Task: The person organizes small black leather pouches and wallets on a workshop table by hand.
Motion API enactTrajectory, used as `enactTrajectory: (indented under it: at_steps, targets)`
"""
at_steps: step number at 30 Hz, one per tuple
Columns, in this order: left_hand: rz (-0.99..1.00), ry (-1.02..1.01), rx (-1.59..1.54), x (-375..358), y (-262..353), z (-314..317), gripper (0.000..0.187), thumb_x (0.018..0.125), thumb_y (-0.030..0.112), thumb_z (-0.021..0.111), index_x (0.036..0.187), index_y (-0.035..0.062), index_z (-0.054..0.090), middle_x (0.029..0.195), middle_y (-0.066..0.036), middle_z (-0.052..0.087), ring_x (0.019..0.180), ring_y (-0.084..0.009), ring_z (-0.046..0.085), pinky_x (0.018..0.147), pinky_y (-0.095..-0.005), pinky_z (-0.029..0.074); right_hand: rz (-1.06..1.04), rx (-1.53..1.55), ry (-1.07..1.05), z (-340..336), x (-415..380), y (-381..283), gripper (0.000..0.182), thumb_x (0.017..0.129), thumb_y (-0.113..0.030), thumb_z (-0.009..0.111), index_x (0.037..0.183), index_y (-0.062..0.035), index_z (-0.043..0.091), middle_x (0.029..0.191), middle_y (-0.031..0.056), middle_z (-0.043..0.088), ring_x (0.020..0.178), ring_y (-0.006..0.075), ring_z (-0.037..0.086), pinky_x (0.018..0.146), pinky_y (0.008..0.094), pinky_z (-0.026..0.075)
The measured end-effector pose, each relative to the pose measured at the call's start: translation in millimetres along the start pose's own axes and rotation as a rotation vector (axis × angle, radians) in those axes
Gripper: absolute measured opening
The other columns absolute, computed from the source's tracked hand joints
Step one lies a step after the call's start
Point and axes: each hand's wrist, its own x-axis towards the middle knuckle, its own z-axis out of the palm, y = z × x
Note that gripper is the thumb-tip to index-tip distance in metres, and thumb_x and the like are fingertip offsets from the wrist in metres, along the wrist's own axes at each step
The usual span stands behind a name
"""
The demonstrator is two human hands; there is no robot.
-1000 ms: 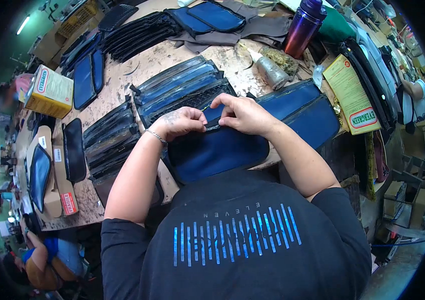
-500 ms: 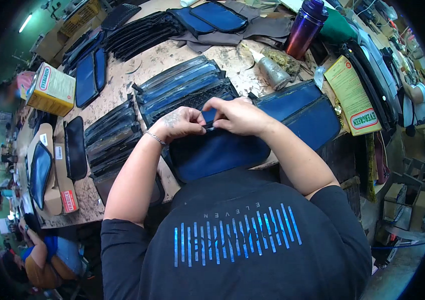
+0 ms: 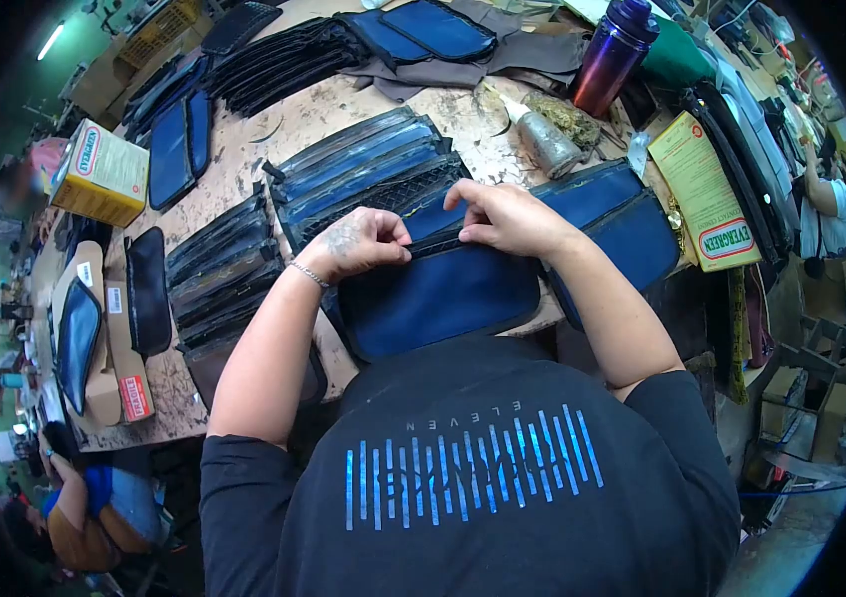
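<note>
A dark blue panel with black edging (image 3: 443,298) lies at the table's front, against my shirt. My left hand (image 3: 368,242) is closed with thumb and fingers pinched on its far black edge. Farther right along the same edge, my right hand (image 3: 511,219) has its thumb on the strip and its index finger curled above. A short stretch of black edging shows between the two hands. Just beyond them lie overlapping blue and black panels (image 3: 363,164), one with a quilted surface. More blue panels (image 3: 632,234) sit right of my right hand.
Yellow cans stand at left (image 3: 105,174) and right (image 3: 707,194). A purple bottle (image 3: 617,60) and a grey cone-tipped container (image 3: 547,144) are at the back right. Black stacked pieces (image 3: 289,65) lie at the back, cardboard (image 3: 114,338) at left. Other people sit at both sides.
My right hand has slid right along the panel's edge, away from my left hand, which stays nearly in place. The edging between them is now exposed.
</note>
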Motion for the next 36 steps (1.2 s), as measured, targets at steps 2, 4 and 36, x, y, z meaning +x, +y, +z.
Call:
enactTrajectory:
  at_steps: [2,4,36]
  targets:
    - [-0.002,0.007,0.032,0.3,-1.7,0.3,0.01,0.071,0.007,0.065,0.075,0.0062,0.057,0.069,0.005,0.054,0.062,-0.003,0.048,0.056,-0.0172,0.037,-0.045,-0.149,0.0,1.4,1.5,-7.2,0.033,0.073,-0.01,0.063,0.102,-0.0082,0.049,0.073,0.0077,0.062,0.071,0.0242,0.061,0.066,0.0333,0.045]
    - [0.027,0.001,0.076,2.2,-6.4,-0.9,0.01,0.071,0.007,0.065,0.076,0.006,0.057,0.069,0.005,0.054,0.063,-0.0032,0.048,0.057,-0.0172,0.037,-0.147,-0.175,-0.002,13.9,9.0,-9.3,0.034,0.074,-0.014,0.062,0.105,-0.0102,0.048,0.074,0.007,0.062,0.072,0.0253,0.061,0.068,0.0351,0.045]
    - [-0.064,0.051,0.3,-20.7,-1.0,-7.5,0.023,0.067,0.014,0.074,0.071,0.0084,0.052,0.061,0.007,0.046,0.058,-0.0048,0.04,0.053,-0.0211,0.033,-0.159,-0.108,-0.104,43.5,32.7,-36.6,0.026,0.075,-0.014,0.061,0.1,-0.0116,0.051,0.077,0.0064,0.063,0.081,0.0253,0.061,0.072,0.0375,0.041]
